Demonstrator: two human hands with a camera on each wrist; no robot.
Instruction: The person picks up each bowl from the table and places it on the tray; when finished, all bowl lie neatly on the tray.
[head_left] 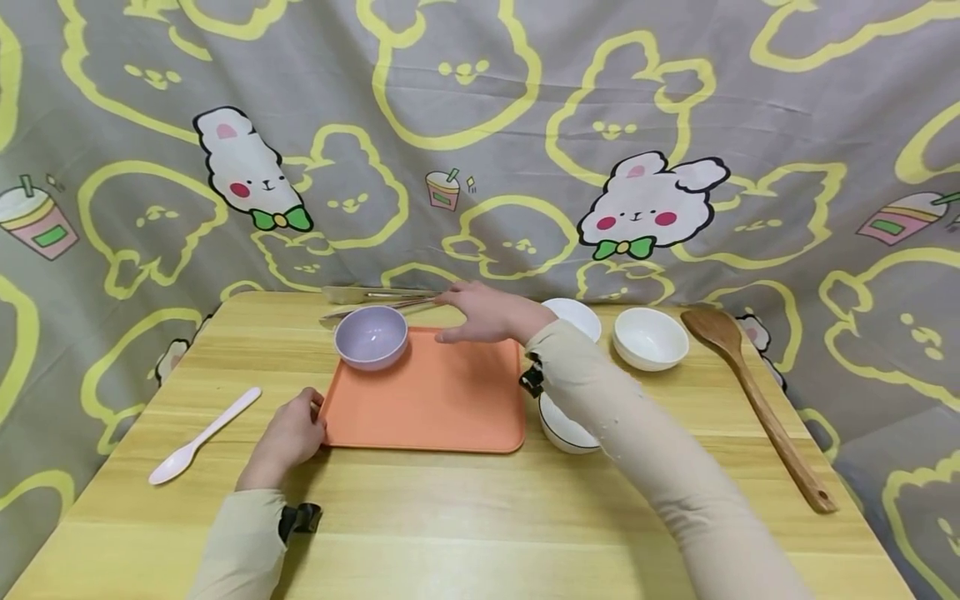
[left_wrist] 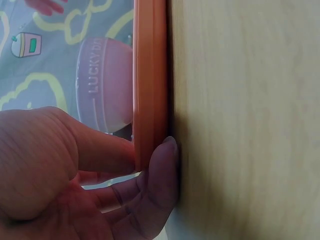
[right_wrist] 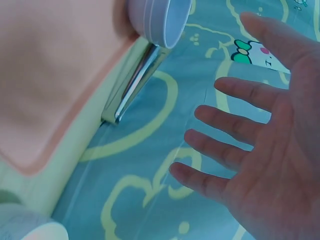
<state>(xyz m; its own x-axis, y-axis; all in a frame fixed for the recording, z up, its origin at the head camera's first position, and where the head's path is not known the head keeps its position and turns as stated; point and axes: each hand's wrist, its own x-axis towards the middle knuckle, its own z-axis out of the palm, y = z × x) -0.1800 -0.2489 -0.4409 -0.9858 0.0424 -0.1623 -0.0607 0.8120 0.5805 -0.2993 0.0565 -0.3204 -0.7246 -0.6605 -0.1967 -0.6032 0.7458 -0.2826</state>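
The orange tray (head_left: 442, 408) is on the surface (head_left: 450, 525), near its far edge. The left hand (head_left: 292, 429) has its fingers clamped on the tray's left rim, beside the near-left corner. The right hand (head_left: 491, 313) hovers over the tray's far edge, fingers spread apart, holding nothing. The purple bowl (head_left: 372, 340) stands at the tray's far-left corner. The wooden spatula (head_left: 759, 396) lies along the surface's right edge.

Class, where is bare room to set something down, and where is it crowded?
Bare: the table in front of the orange tray, and the tray's middle, right of the left hand. Crowded: around the tray's back-left, purple bowl and metal utensils; beyond its right edge, white bowls.
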